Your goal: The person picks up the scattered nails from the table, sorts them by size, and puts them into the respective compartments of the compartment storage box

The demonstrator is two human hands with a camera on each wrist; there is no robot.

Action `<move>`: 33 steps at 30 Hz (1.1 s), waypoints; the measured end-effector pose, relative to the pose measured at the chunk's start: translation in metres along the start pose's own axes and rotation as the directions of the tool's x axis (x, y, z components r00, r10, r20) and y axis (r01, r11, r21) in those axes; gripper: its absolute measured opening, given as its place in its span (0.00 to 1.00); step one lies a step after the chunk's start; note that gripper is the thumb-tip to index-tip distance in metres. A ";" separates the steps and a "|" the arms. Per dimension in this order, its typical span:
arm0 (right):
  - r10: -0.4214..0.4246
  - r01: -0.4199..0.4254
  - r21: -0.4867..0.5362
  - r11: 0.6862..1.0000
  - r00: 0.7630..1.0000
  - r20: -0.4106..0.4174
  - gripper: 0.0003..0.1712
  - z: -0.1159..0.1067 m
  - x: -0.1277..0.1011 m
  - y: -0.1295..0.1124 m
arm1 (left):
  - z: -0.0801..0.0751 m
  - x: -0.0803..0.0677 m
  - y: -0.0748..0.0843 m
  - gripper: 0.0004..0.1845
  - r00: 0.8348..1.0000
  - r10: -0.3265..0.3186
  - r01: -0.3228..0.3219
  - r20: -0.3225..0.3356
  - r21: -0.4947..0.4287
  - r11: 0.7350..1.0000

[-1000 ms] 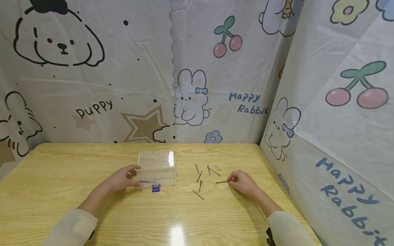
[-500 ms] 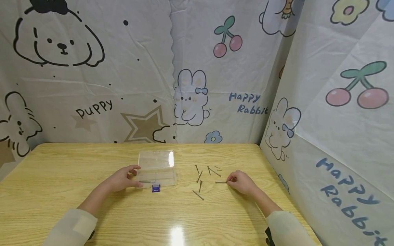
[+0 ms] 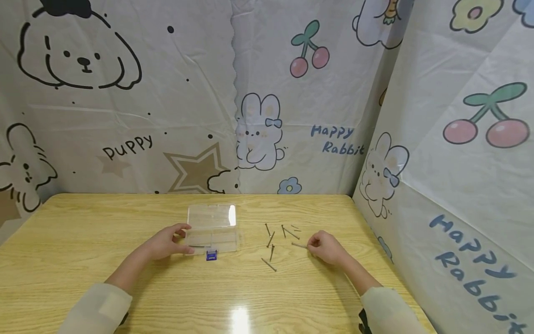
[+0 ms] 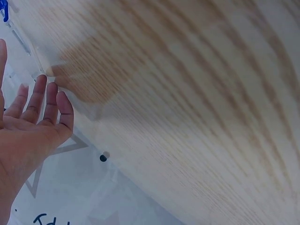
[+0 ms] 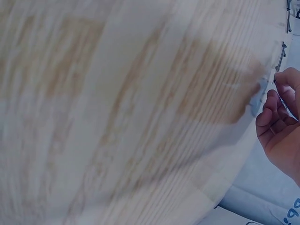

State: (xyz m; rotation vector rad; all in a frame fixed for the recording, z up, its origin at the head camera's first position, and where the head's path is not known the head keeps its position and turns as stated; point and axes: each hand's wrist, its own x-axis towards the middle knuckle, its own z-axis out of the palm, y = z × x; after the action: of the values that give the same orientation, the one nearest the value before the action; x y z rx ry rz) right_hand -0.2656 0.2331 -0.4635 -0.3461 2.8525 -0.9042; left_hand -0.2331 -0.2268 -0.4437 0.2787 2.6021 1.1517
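My left hand (image 3: 166, 242) grips the left side of a clear plastic box (image 3: 223, 242), thumb near the front corner and fingertips by the hinge. The box lies with its lid (image 3: 210, 216) tipped back and its blue latch (image 3: 211, 255) facing me. Inside its front left part is one nail (image 3: 199, 246). In the left wrist view the other fingers of the left hand (image 4: 35, 124) stay loosely bent. My right hand (image 3: 327, 248) pinches a nail (image 3: 299, 245) between thumb and forefinger, its free end pointing left; the rest is hidden by the fingers.
Several loose nails lie between box and right hand, among them a near nail (image 3: 269, 265) and a crossed pair (image 3: 270, 239). Two smaller pins (image 3: 295, 228) lie behind. Printed cloth (image 3: 258, 139) hangs along the back and right edges of the wooden table (image 3: 187, 297).
The nail in my right hand has turned: its free end has swung from slightly down-left to slightly up-left. The right hand has shifted a little left; the left hand and box have stayed put.
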 end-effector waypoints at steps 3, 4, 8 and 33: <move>-0.001 0.002 0.013 1.000 1.000 -0.010 0.03 0.000 0.000 -0.003 | 0.000 0.000 -0.001 0.44 1.000 0.001 -0.001 -0.003 0.003 1.000; -0.002 0.002 0.015 1.000 1.000 -0.013 0.03 0.000 0.000 -0.004 | 0.000 0.000 -0.001 0.44 1.000 0.003 -0.003 -0.004 0.006 1.000; -0.013 0.013 0.019 1.000 1.000 -0.021 0.03 0.000 0.000 -0.008 | 0.000 -0.001 -0.001 0.43 1.000 0.009 -0.009 -0.006 0.007 1.000; -0.074 0.074 0.049 0.996 0.997 0.009 0.04 0.005 0.007 -0.042 | 0.000 -0.001 -0.001 0.43 1.000 0.020 -0.020 -0.003 -0.010 1.000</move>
State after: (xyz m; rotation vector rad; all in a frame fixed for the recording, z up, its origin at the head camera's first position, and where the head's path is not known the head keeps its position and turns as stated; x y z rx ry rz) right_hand -0.2637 0.1956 -0.4437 -0.4522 2.8191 -0.9806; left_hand -0.2323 -0.2272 -0.4444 0.3020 2.6012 1.1720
